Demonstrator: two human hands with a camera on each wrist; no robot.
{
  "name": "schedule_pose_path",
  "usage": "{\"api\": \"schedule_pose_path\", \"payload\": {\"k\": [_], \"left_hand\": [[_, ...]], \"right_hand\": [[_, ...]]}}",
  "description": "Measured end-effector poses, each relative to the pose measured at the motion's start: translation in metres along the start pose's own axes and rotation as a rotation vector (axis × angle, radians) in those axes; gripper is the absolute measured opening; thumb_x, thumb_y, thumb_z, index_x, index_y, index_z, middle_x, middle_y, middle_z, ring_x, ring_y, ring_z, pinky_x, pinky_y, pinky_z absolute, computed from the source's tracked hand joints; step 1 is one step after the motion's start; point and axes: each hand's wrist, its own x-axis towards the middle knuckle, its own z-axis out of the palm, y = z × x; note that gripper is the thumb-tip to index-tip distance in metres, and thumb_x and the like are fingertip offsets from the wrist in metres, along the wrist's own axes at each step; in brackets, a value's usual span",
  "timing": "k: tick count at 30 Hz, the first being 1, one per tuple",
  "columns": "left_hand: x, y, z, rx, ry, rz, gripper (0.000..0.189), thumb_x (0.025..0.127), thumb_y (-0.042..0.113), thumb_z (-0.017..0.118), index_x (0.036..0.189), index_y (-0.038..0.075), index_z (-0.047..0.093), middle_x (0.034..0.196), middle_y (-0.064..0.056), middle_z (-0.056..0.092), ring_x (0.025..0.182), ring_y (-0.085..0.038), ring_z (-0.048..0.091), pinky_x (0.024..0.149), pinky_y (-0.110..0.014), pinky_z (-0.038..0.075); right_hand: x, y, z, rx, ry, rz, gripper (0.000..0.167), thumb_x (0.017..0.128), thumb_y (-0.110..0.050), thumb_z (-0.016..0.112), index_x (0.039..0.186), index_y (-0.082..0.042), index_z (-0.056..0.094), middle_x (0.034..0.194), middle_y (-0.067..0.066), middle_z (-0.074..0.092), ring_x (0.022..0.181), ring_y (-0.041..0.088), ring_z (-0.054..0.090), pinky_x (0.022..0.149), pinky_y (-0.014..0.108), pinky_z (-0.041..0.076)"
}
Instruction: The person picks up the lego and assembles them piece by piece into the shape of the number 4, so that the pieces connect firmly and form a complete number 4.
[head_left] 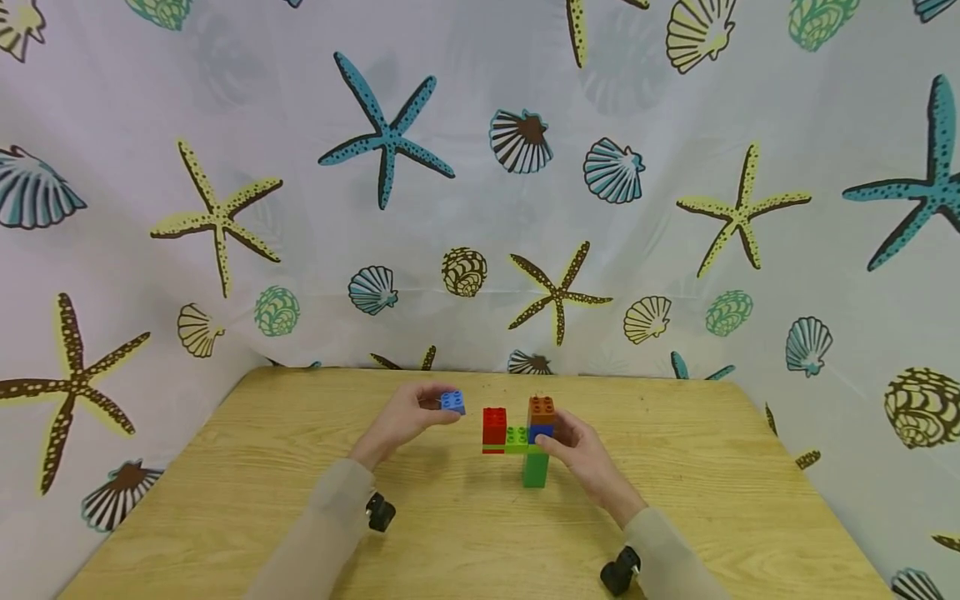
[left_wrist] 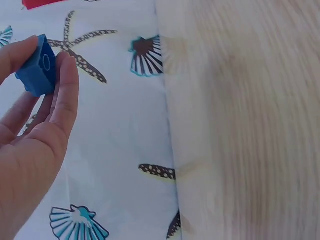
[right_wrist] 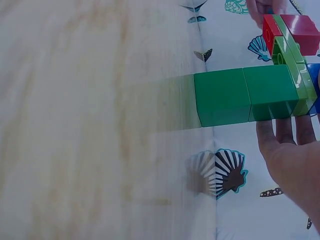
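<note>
My left hand (head_left: 402, 418) pinches a light blue toy building brick (head_left: 452, 402) between thumb and fingers, above the table and left of a built structure. In the left wrist view the brick (left_wrist: 40, 67) is tilted, its hollow underside partly showing. My right hand (head_left: 585, 458) grips the structure at a dark blue brick (head_left: 541, 432), with a brown brick (head_left: 542, 409) on top. Below them a lime green piece (head_left: 517, 439) reaches left to a red brick (head_left: 494, 423), and more red shows under that end. Two stacked green bricks (right_wrist: 245, 96) form the column beneath.
The wooden table (head_left: 450, 550) spreads under both arms. A white curtain (head_left: 465, 208) printed with starfish and shells hangs behind the table and along its sides. Black wrist cameras (head_left: 381, 512) sit at both sleeves.
</note>
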Motion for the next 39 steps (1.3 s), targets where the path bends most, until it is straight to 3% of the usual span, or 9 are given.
{"api": "schedule_pose_path", "payload": {"k": [6,14,20,26,33,39], "left_hand": [[-0.005,0.017,0.011,-0.086,0.005,0.055,0.044,0.087,0.021,0.075,0.128,0.008,0.063,0.115,-0.009,0.067,0.099,-0.021,0.065,0.089,-0.036,0.055],[-0.011,0.025,0.024,-0.125,0.057,0.111,0.045,0.088,0.023,0.074,0.13,0.011,0.062,0.107,-0.008,0.067,0.089,-0.022,0.064,0.081,-0.029,0.055],[-0.012,0.031,0.035,-0.12,0.092,0.14,0.038,0.087,0.023,0.076,0.123,0.015,0.066,0.109,-0.006,0.068,0.099,-0.022,0.061,0.085,-0.033,0.052],[-0.012,0.035,0.045,-0.119,0.078,0.135,0.043,0.086,0.025,0.076,0.126,0.015,0.064,0.113,-0.006,0.068,0.104,-0.025,0.061,0.086,-0.031,0.052],[-0.011,0.036,0.053,-0.104,0.086,0.163,0.041,0.088,0.025,0.075,0.126,0.015,0.065,0.114,-0.008,0.067,0.106,-0.021,0.06,0.088,-0.03,0.052],[-0.008,0.032,0.056,-0.087,0.044,0.181,0.04,0.087,0.022,0.075,0.126,0.016,0.065,0.114,-0.005,0.067,0.107,-0.021,0.061,0.086,-0.029,0.053]], "right_hand": [[-0.001,0.0,-0.002,0.015,-0.007,0.001,0.059,0.095,-0.024,0.066,0.148,-0.012,0.042,0.137,0.01,0.055,0.124,0.021,0.053,0.104,0.035,0.045],[0.001,0.0,-0.001,0.028,-0.023,-0.007,0.058,0.094,-0.026,0.066,0.146,-0.01,0.044,0.132,0.011,0.057,0.117,0.019,0.056,0.099,0.031,0.048],[0.001,0.001,-0.001,0.023,-0.012,-0.007,0.058,0.094,-0.025,0.067,0.146,-0.01,0.044,0.133,0.012,0.057,0.118,0.019,0.056,0.101,0.033,0.047],[0.002,0.001,-0.001,0.016,0.002,-0.005,0.056,0.095,-0.024,0.066,0.146,-0.01,0.045,0.135,0.012,0.057,0.121,0.022,0.055,0.103,0.037,0.046],[0.003,0.001,0.0,0.005,-0.003,-0.006,0.059,0.094,-0.028,0.066,0.147,-0.011,0.044,0.136,0.012,0.057,0.123,0.024,0.055,0.105,0.04,0.045],[0.002,0.001,-0.002,0.014,0.005,-0.005,0.06,0.095,-0.026,0.066,0.147,-0.01,0.043,0.136,0.012,0.056,0.122,0.023,0.055,0.104,0.039,0.046]]}}
